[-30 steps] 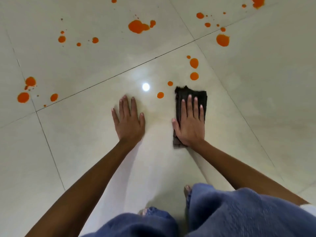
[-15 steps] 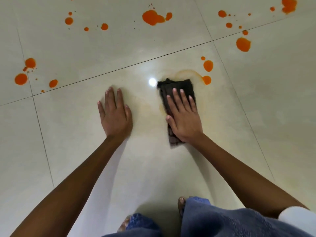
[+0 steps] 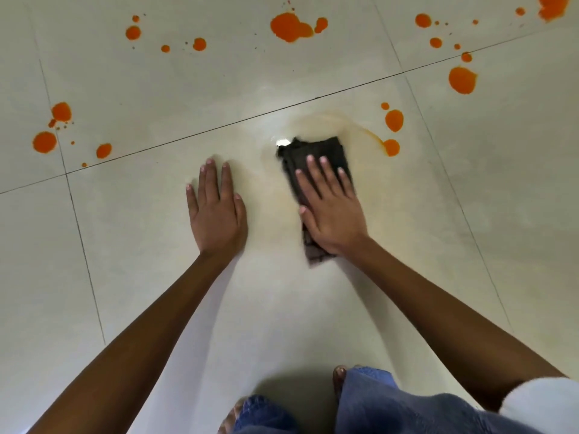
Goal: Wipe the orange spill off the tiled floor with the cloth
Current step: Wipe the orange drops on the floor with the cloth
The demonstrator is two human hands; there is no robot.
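Here the right hand (image 3: 332,214) lies flat, fingers spread, pressing the dark cloth (image 3: 316,158) onto the tiled floor (image 3: 156,245); the cloth's far end juts past the fingertips toward orange drops (image 3: 393,120). The left hand (image 3: 216,211) rests palm-down, holding nothing.

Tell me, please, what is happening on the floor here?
A person kneels on the tiled floor, wiping up an orange spill. The right hand presses flat on a dark folded cloth; the left hand rests flat on the bare tile beside it. A faint orange smear curves just beyond the cloth. Many orange drops remain farther out, including two right of the cloth.
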